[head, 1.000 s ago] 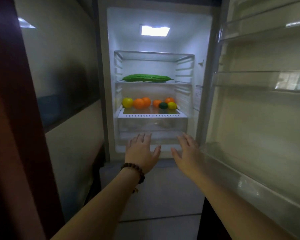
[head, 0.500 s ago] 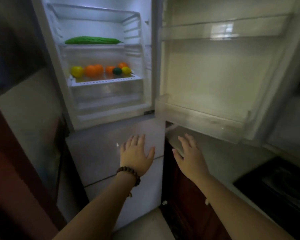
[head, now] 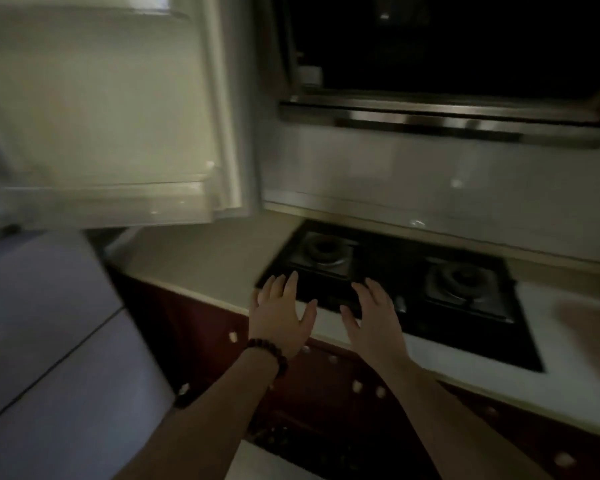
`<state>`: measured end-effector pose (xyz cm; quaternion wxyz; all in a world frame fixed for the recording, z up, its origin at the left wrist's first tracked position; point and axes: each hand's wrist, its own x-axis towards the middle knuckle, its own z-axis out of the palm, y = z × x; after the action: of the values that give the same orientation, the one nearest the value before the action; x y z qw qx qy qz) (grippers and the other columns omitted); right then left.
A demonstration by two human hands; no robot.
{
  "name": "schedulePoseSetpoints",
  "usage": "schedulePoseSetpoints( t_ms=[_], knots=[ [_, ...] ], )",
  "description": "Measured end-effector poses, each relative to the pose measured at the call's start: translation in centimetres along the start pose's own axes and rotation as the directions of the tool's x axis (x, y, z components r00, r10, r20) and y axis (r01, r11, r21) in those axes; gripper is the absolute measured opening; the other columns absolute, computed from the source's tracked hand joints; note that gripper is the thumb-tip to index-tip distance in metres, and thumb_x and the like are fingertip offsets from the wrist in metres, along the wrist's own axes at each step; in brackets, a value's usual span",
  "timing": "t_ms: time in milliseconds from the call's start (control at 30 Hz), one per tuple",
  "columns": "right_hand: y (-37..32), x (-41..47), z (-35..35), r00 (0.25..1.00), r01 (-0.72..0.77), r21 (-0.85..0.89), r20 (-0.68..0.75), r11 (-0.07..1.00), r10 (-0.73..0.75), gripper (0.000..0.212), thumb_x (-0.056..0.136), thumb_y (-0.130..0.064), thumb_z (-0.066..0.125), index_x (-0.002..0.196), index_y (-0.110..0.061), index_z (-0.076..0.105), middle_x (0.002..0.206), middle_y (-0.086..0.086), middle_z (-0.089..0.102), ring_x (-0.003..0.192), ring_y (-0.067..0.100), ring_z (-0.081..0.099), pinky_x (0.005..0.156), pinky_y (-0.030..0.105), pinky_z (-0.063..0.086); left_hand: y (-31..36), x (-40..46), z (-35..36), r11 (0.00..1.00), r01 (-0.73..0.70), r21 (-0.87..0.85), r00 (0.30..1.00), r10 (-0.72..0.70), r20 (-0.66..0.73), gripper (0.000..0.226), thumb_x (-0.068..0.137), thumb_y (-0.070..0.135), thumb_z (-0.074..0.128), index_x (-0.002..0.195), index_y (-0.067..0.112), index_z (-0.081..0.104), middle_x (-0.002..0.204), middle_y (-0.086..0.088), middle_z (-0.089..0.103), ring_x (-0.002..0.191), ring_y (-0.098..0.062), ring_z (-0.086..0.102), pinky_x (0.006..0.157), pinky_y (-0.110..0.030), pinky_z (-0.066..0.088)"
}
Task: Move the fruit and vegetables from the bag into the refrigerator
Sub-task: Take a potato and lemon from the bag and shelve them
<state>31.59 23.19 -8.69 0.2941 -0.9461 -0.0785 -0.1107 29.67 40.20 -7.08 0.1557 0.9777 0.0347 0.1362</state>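
Dim kitchen, frame motion-blurred: refrigerator door [head: 94, 109] stands open at upper left, no fruit, vegetables or bag in view. Left hand [head: 281, 317] and right hand [head: 373, 322] hang side by side, fingers spread, holding nothing, before the countertop [head: 201, 268] edge. Black two-burner gas hob [head: 406, 289] lies beyond, range hood [head: 444, 123] above.

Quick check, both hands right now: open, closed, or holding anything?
Left hand: open, fingers spread, holding nothing.
Right hand: open, fingers spread, holding nothing.
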Motion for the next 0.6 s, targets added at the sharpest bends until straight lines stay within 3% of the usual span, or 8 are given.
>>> schedulePoseSetpoints(
  t_ms=[267, 600],
  knots=[
    [16.4, -7.1, -12.3, 0.926, -0.35, -0.096, -0.183, 0.932, 0.329, 0.055, 0.095, -0.04, 0.047, 0.143, -0.017, 0.034, 0.154, 0.005, 0.025, 0.143, 0.022, 0.019, 0.115, 0.037, 0.026, 19.9, -0.8, 8.0, 0.931, -0.341, -0.132, 0.925, 0.357, 0.131, 0.067, 0.093, 0.056, 0.032, 0.148, 0.021, 0.018, 0.152, -0.001, 0.028, 0.143, -0.019, 0.016, 0.116, -0.043, 0.016],
    [34.7, -14.9, -26.3, 0.808, -0.549, -0.086, -0.309, 0.831, 0.502, 0.052, 0.094, -0.04, 0.048, 0.14, -0.019, 0.037, 0.152, 0.005, 0.028, 0.141, 0.022, 0.022, 0.112, 0.039, 0.029, 44.6, -5.7, 17.1, 0.793, -0.555, -0.251, 0.781, 0.601, 0.171, 0.066, 0.091, 0.054, 0.036, 0.146, 0.018, 0.026, 0.149, -0.003, 0.033, 0.14, -0.02, 0.022, 0.113, -0.045, 0.021]
  ],
)
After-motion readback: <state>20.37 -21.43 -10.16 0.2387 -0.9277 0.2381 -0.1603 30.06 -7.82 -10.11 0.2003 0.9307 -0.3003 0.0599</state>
